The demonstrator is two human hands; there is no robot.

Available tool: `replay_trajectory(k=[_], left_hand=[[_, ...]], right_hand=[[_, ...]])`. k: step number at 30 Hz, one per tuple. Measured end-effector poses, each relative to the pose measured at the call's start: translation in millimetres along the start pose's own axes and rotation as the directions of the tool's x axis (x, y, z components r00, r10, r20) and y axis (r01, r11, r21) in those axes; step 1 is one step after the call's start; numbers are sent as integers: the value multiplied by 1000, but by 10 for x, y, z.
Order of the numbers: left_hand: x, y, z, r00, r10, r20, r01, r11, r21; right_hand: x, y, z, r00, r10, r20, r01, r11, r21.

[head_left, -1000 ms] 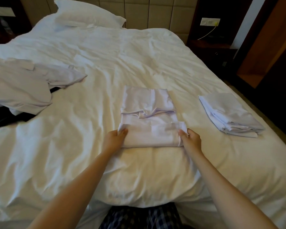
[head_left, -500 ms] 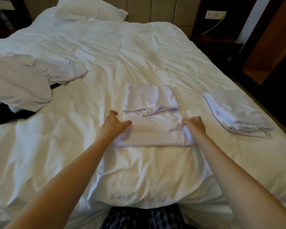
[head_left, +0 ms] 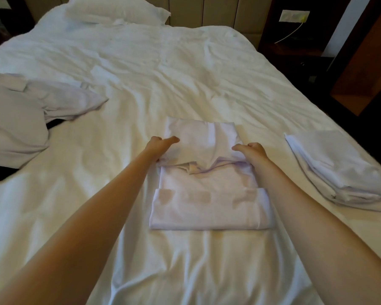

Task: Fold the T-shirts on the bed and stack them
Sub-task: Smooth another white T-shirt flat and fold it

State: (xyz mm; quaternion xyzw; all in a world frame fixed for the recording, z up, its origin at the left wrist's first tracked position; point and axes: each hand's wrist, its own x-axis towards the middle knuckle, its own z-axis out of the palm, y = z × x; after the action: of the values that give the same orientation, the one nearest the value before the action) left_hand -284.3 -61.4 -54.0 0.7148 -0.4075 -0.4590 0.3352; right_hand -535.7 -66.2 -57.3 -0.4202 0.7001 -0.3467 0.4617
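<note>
Both left hand [head_left: 163, 144] and right hand [head_left: 253, 150] pinch the centre-frame T-shirt [head_left: 207, 208] by its sides; light, limp cloth, likely to sag between them.

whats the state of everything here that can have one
middle T-shirt: partly folded, near end turned up, lying on the bed
left hand: pinches its left edge
right hand: pinches its right edge
folded stack: folded, piled at right
loose shirts: unfolded, heaped at left
cable: plugged into wall socket
</note>
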Motion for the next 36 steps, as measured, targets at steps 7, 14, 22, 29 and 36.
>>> replay_trajectory(k=[7, 14, 22, 29, 36], left_hand=[[490, 88, 113, 992, -102, 80, 116, 972, -206], [560, 151, 146, 997, -56, 57, 64, 985, -162], [71, 318, -106, 960, 271, 68, -252, 946, -201], [-580, 64, -233, 925, 375, 56, -364, 921, -140], [-997, -628, -271, 792, 595, 138, -609, 783, 122]], right_hand=[[496, -159, 136, 996, 61, 64, -67, 993, 101], [583, -171, 111, 990, 49, 130, -65, 991, 116], [176, -256, -41, 983, -180, 49, 155, 935, 319], [-451, -66, -304, 937, -343, 63, 316, 910, 268], [-868, 414, -367, 872, -490, -22, 489, 872, -40]])
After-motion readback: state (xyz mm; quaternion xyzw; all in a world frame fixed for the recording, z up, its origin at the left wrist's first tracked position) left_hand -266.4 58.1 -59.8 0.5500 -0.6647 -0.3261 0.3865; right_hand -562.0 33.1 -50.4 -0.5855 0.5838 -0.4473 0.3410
